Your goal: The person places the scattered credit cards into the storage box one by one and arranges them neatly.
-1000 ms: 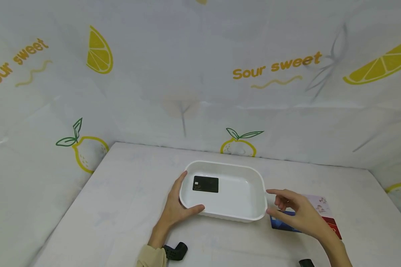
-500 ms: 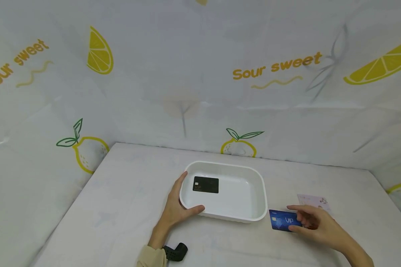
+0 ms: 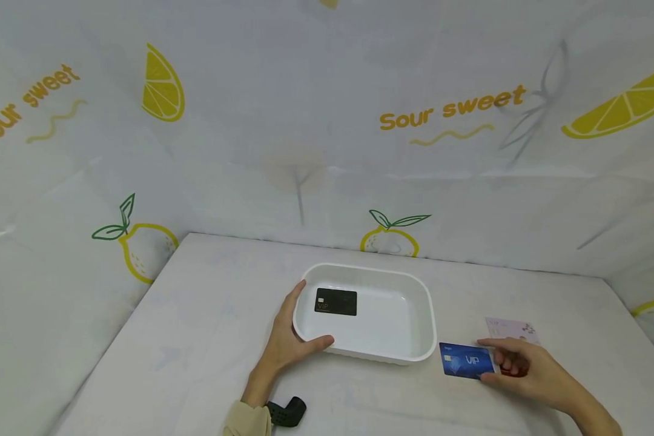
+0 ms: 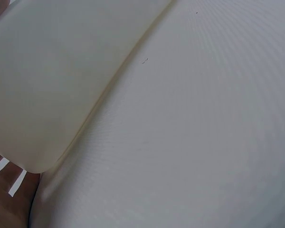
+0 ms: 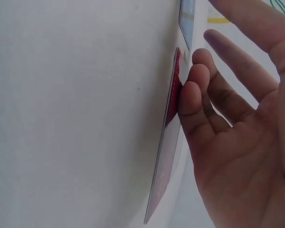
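Left hand (image 3: 290, 341) grips the white tray (image 3: 389, 324); right hand (image 3: 534, 373), thumb and forefinger parted, straddles the blue card (image 3: 465, 361).

From the head, we look forward and down on the table (image 3: 207, 339). Close in, our left wrist view shares the tray (image 4: 61, 85) with it; our right, low and sidelong, the red card (image 5: 173, 103).

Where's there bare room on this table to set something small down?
The table is bare left of the left hand and between the white tray and the backdrop. Inside the tray, it's free right of the black card. It's crowded right of the tray: right hand, blue card, pink card, red card.
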`<state>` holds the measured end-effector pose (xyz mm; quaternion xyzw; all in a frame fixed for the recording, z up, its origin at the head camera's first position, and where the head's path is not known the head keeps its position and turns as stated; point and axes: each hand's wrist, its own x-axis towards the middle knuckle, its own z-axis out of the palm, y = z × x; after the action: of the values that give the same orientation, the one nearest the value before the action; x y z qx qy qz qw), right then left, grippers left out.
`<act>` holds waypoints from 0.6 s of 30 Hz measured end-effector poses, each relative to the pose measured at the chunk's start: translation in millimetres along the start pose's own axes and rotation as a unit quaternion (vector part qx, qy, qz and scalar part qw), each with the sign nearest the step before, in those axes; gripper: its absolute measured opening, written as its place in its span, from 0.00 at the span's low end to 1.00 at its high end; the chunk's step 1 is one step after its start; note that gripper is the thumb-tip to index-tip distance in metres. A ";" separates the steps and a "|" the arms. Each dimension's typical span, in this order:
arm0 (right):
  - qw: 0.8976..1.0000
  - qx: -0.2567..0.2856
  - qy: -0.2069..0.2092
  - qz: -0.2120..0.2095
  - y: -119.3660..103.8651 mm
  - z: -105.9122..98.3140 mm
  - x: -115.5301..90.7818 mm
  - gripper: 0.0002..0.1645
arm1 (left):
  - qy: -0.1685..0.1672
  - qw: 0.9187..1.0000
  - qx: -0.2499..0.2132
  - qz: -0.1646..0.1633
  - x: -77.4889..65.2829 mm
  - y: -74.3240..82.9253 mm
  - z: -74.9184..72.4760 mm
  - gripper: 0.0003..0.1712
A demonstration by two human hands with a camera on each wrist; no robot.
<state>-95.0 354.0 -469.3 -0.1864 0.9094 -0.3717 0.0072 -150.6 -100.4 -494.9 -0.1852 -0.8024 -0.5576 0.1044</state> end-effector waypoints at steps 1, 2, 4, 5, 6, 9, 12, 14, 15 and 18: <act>1.000 0.000 0.000 -0.002 0.1 -0.4 -0.4 0.27 | 0.000 1.000 0.000 0.000 -0.1 -0.1 -0.1 0.67; 1.000 -0.001 -0.001 0.000 0.0 -0.8 -0.8 0.27 | 0.000 1.000 -0.001 0.000 -0.1 -0.3 -0.2 0.67; 1.000 -0.012 -0.006 0.016 -0.7 -1.1 -1.6 0.27 | 0.000 1.000 0.001 0.000 -0.1 -0.5 -0.3 0.67; 0.999 -0.018 -0.009 0.028 -1.3 -1.2 -1.8 0.28 | 0.001 1.000 0.001 0.001 -0.1 -0.5 -0.2 0.67; 0.999 -0.026 -0.013 0.041 -1.9 -1.2 -1.9 0.28 | 0.001 1.000 0.002 0.001 -0.1 -0.6 -0.2 0.67; 0.996 -0.048 -0.023 0.073 -3.6 -1.0 -2.0 0.29 | 0.002 1.000 0.003 0.001 0.0 -0.6 0.0 0.67; 0.995 -0.052 -0.027 0.078 -3.9 -1.2 -2.1 0.30 | 0.001 1.000 0.003 0.001 -0.2 -0.8 0.2 0.67; 0.996 -0.047 -0.028 0.070 -3.2 -1.3 -2.1 0.29 | 0.000 1.000 0.001 0.001 -0.1 -1.1 0.3 0.67; 0.996 -0.046 -0.028 0.065 -2.6 -1.4 -2.1 0.29 | 0.000 1.000 0.002 0.002 -0.2 -1.3 0.4 0.67; 0.997 -0.039 -0.032 0.061 -1.3 -1.8 -1.3 0.28 | 0.001 1.000 0.001 0.002 -0.2 -1.8 0.3 0.67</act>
<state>-93.7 354.8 -467.3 -0.1429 0.9321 -0.3289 0.0517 -151.1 -100.7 -496.7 -0.1857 -0.8026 -0.5567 0.1066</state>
